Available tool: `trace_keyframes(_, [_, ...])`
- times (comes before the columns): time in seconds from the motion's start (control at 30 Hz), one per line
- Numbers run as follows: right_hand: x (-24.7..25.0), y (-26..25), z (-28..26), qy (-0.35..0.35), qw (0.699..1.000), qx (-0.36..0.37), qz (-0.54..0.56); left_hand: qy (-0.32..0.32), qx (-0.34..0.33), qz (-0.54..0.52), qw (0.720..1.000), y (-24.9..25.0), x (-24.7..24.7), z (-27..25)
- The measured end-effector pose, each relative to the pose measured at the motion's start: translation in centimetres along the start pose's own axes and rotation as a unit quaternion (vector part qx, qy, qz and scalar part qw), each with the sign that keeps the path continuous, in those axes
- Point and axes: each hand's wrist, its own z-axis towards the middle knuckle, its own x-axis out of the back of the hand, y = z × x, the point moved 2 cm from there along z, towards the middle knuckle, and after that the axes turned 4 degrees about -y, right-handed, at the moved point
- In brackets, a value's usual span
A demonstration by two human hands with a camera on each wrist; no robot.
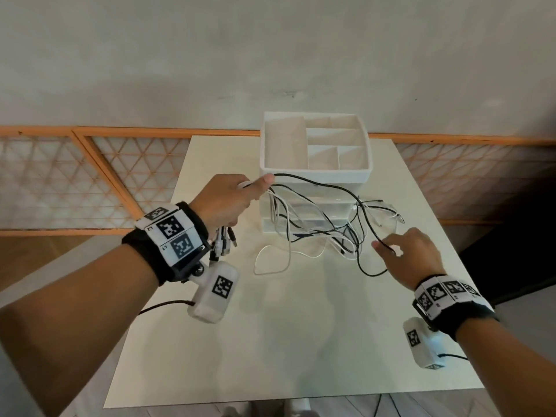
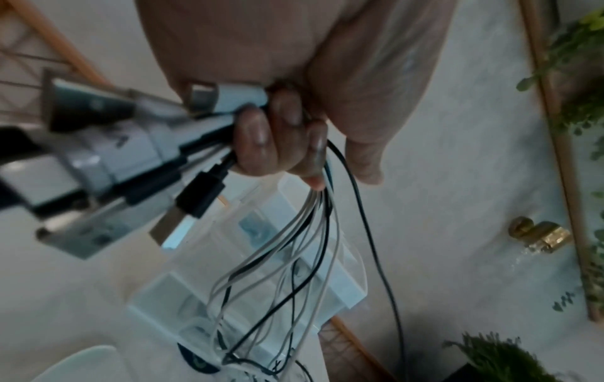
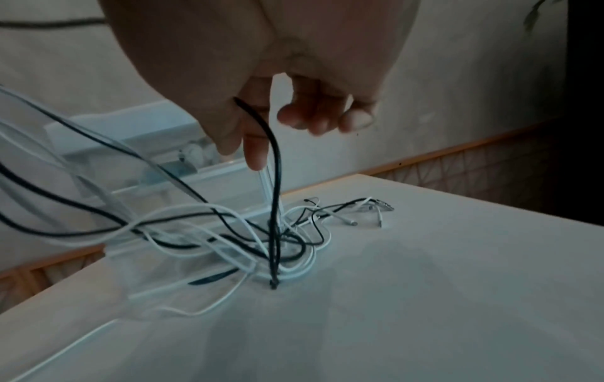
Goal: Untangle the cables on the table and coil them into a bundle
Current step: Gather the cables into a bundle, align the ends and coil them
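Head view: the left hand (image 1: 224,203), raised above the worktop (image 1: 301,341), gripped the cables (image 1: 316,230). Left wrist view: fingers (image 2: 258,137) curled round the plug ends. Right wrist view: the right hand (image 3: 261,103) pinched one black cable (image 3: 276,165) above the tangle.

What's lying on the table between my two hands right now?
In the head view, black and white cables span from the left hand to the right hand, their tangle on the table before the white organizer.
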Motion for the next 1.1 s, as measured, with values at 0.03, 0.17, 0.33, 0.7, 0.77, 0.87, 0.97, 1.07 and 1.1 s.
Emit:
trace_keyframes(0.03, [0.3,0.1,0.2,-0.006,0.999,-0.027,-0.017,-0.002,0.003,-0.013,1.0,0.0,0.0,0.0])
trace_keyframes(0.17, [1.2,0.7,1.7,-0.089,0.99,-0.108,0.028,-0.017,-0.009,-0.031,0.999,0.5,-0.2,0.1])
trace_keyframes(0.33, [6.5,-1.1,3.9,0.08,0.971,-0.096,0.204,-0.026,0.006,-0.025,0.999,0.4,-0.2,-0.1])
trace_keyframes(0.7, [4.2,-1.8,4.4,0.073,0.97,-0.041,0.23,0.054,0.006,-0.028,0.998,-1.3,1.0,-0.7])
trace_keyframes(0.77, [1.6,-0.6,3.9,-0.06,0.987,-0.038,0.144,0.041,-0.002,-0.032,0.999,-1.3,0.8,-0.9])
trace_keyframes(0.87, [-0.2,-0.9,2.4,-0.155,0.982,-0.066,0.082,-0.013,-0.005,0.0,1.0,-1.2,-0.1,-1.2])
trace_keyframes(0.97, [0.8,-5.5,0.6,-0.117,0.974,0.029,0.19,-0.042,-0.01,0.051,0.998,-1.0,-1.4,-1.5])
trace_keyframes(1.07, [1.4,-12.5,-1.8,-0.142,0.954,0.151,0.217,-0.085,-0.064,0.113,0.988,0.5,-3.3,-2.1])
trace_keyframes(1.1, [1.1,-14.2,-2.2,-0.141,0.956,0.169,0.196,-0.097,-0.088,0.126,0.983,1.2,-3.7,-2.5])
